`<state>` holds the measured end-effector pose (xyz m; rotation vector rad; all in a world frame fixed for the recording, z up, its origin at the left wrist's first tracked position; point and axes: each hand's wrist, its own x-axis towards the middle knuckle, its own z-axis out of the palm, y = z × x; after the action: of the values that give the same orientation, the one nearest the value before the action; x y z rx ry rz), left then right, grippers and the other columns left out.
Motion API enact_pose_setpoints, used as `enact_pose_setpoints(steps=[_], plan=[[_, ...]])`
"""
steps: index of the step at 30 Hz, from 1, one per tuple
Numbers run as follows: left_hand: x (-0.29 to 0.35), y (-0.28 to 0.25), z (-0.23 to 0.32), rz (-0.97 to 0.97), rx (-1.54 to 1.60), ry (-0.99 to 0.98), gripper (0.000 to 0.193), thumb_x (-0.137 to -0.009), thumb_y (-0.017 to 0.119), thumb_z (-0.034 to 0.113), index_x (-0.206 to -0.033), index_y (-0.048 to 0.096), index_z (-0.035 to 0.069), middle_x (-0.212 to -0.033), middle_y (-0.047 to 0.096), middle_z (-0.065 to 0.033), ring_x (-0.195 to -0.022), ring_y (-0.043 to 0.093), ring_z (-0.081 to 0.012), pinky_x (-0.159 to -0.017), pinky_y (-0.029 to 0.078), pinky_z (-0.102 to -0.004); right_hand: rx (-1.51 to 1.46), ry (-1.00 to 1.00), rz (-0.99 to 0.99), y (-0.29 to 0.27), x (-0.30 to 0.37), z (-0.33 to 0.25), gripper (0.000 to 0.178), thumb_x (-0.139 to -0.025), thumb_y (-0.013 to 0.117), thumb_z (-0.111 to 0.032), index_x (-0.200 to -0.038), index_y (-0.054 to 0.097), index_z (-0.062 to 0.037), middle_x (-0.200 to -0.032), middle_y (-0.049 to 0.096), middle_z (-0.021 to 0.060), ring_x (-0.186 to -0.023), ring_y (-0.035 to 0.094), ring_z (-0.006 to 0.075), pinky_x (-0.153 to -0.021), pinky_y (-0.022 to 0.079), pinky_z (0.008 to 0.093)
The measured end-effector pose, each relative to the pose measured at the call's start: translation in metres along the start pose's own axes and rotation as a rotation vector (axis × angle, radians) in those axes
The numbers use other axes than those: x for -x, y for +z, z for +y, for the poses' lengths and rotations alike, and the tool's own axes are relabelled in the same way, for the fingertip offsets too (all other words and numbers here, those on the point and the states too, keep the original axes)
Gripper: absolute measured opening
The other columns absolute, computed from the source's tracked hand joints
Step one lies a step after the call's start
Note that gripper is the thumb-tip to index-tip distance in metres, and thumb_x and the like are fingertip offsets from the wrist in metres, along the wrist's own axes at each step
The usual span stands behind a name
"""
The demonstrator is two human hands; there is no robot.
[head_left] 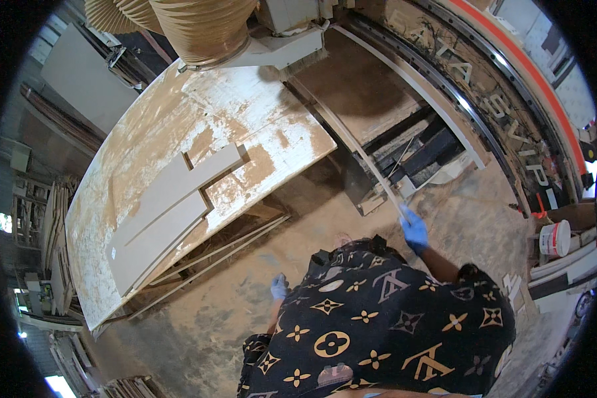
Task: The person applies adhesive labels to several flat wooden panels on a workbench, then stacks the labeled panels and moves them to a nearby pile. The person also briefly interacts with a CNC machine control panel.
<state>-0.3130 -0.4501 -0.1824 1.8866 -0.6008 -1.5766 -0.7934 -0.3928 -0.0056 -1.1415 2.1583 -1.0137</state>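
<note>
My right hand (414,227), in a blue glove, is closed round the near end of a long thin strip (365,156). That strip runs away to the upper left, past the corner of a large dusty board and along the machine bed. My left hand (278,286), gloved in blue too, hangs by my side over the floor. It looks loosely open, and nothing shows in it. Cut pale panels (172,196) with notched ends lie on the dust-streaked white board (292,126), beyond my left hand and apart from it.
A ribbed dust hose (202,26) and machine head hang over the board's far side. The machine's rail (467,106) curves along the right. A white bucket (554,237) stands at the right, and stacked boards (58,265) lean at the far left. Sawdust covers the floor (245,312).
</note>
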Motion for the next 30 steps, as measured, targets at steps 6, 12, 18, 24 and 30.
enact_pose_setpoints(steps=[6, 12, 18, 24, 30], plan=[[0.009, 0.014, 0.029, -0.128, -0.201, 0.071, 0.019, -0.083, 0.061, 0.029, -0.094, 0.06, 0.015, -0.062, 0.05, 0.0009, -0.048, 0.042, -0.0092, -0.041, 0.034, -0.0231, -0.017, 0.32, -0.013, -0.012, 0.134, 0.028, 0.033, -0.087, 0.051, -0.016, -0.12, 0.054, -0.0095, -0.117, 0.056, 0.0135, -0.109, 0.053, 0.0262, -0.09, 0.04, 0.0324], [0.004, -0.013, 0.046, -0.261, -0.402, 0.104, 0.023, -0.084, 0.06, 0.03, -0.095, 0.06, 0.01, -0.067, 0.052, 0.0013, -0.057, 0.045, -0.0077, -0.049, 0.038, -0.0239, 0.031, 0.211, 0.027, -0.021, 0.272, 0.026, 0.032, -0.088, 0.049, -0.013, -0.119, 0.054, -0.0052, -0.116, 0.057, 0.0141, -0.107, 0.054, 0.0237, -0.089, 0.04, 0.0289], [-0.008, -0.042, 0.024, -0.235, -0.515, 0.124, 0.028, -0.083, 0.06, 0.028, -0.1, 0.061, 0.006, -0.081, 0.061, -0.0021, -0.074, 0.053, -0.0119, -0.07, 0.044, -0.0267, -0.699, 0.561, 0.376, 0.004, 0.383, 0.052, 0.026, -0.086, 0.05, -0.004, -0.11, 0.056, 0.0048, -0.114, 0.058, 0.0129, -0.106, 0.054, 0.0216, -0.088, 0.041, 0.0263], [0.012, -0.042, 0.007, -0.341, -0.706, 0.069, 0.029, -0.082, 0.06, 0.028, -0.099, 0.061, 0.005, -0.086, 0.062, -0.0038, -0.08, 0.054, -0.0132, -0.076, 0.044, -0.0282, -0.682, 0.629, 0.334, 0.014, 0.45, 0.092, 0.031, -0.081, 0.054, 0.004, -0.111, 0.057, 0.0021, -0.114, 0.059, 0.013, -0.103, 0.057, 0.0219, -0.086, 0.043, 0.0279], [0.012, -0.031, 0.004, -0.36, -0.682, 0.078, 0.027, -0.082, 0.06, 0.027, -0.097, 0.061, 0.005, -0.088, 0.063, -0.0045, -0.08, 0.054, -0.0136, -0.076, 0.044, -0.0285, -0.345, 0.585, 0.208, 0.026, 0.446, 0.075, 0.028, -0.082, 0.054, 0.001, -0.11, 0.059, -0.0006, -0.11, 0.061, 0.012, -0.099, 0.059, 0.0199, -0.085, 0.043, 0.028]])
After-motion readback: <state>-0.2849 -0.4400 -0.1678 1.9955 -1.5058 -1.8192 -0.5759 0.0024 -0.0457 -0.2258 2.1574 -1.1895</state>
